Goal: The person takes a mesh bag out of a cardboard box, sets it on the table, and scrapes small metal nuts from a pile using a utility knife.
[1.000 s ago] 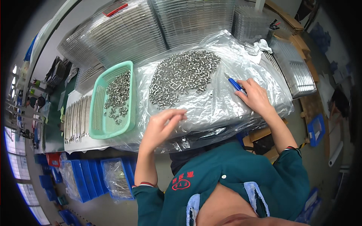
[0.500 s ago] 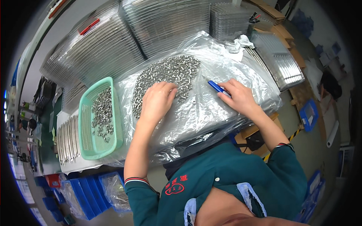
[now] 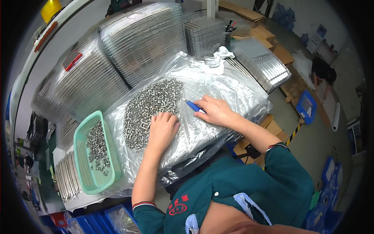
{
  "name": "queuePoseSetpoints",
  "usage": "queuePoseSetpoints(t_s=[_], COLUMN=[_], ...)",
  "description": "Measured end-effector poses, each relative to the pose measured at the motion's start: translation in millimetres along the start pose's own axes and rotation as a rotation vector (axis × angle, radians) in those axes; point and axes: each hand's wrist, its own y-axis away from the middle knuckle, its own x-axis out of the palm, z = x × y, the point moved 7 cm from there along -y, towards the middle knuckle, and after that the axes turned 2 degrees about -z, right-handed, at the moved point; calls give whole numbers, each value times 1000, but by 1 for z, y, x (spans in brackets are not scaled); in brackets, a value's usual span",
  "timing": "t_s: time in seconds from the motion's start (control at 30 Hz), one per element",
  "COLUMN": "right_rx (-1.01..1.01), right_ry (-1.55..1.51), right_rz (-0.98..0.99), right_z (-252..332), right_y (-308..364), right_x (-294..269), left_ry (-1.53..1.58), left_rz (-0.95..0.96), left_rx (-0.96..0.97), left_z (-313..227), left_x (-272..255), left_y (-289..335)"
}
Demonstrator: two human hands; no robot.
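A broad pile of small shiny metal fittings lies on a plastic-covered work surface. My left hand rests on the near right edge of this pile, palm down, its fingers stretched over the parts. Whether a small piece sits beneath the fingertips is hidden. A blue utility knife is gripped in my right hand, its thin metal tip pointing at the pile's right edge. Left of the pile stands a light green plastic basket, partly filled with similar metal fittings.
Tall stacks of clear plastic trays rise behind the pile. A white cloth lies near more trays at the far right. Metal rods lie left of the basket. Another person bends over at the far right.
The whole view has shifted, so the bench sits lower and further left. Against the pile, my left hand has moved rightward and the knife hand slightly nearer to it.
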Motion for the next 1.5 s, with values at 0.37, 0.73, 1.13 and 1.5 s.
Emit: queuePoseSetpoints(t_s=[0.37, 0.73, 1.13, 1.5], right_rx=[15, 228, 215, 224], right_ry=[-49, 280, 779, 575], right_rz=[23, -454, -30, -208], right_z=[3, -134, -190, -122], right_y=[10, -55, -89, -76], right_x=[-3, -109, -67, -97], left_ry=[-27, 13, 67, 63], left_rz=[-75, -63, -44, -174], left_rx=[-147, -170, -198, -271], left_z=[19, 19, 27, 39], left_x=[-6, -6, -6, -16], left_y=[11, 7, 8, 12])
